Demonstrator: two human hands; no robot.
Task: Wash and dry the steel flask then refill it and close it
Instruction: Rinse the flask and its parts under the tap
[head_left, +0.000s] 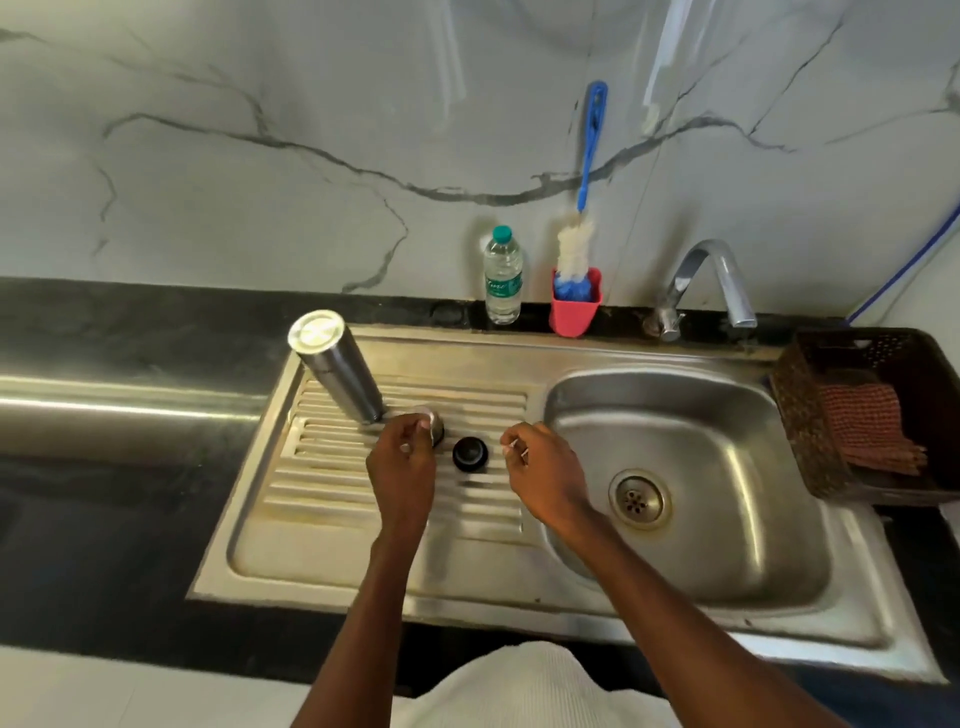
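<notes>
1. The steel flask (335, 366) stands mouth-down on the ribbed draining board (322, 483) of the sink unit, its flat base uppermost. Its long axis is near upright; in this wide view it appears to lean up and to the left, away from your hands.

2. Your left hand (402, 462) lies just beside the flask's lower end, to its right and nearer to you. The fingers curl round a small steel cap (434, 423) that sits on the ribs next to the flask's mouth end. Whether the cap touches the flask cannot be told.

3. The black inner stopper (470, 453) rests on the draining board between your two hands, apart from both.

4. Your right hand (543, 467) hovers to the right of the stopper, at the edge of the basin (727, 467). Its fingers are loosely curled; something thin and pale shows at the fingertips, but what it is, and whether it is pinched, cannot be told.

5. Your left hand is the nearer to the flask; the flask lies up and to the left of it.

6. The water bottle (502, 278), for refilling, stands at the back ledge, behind the flask parts. The cloth (867, 426), for drying, lies in the brown basket (800, 415) to the right of the basin.

7. Judged from this layout, the flask is draining; drying, refilling and closing remain.
</notes>
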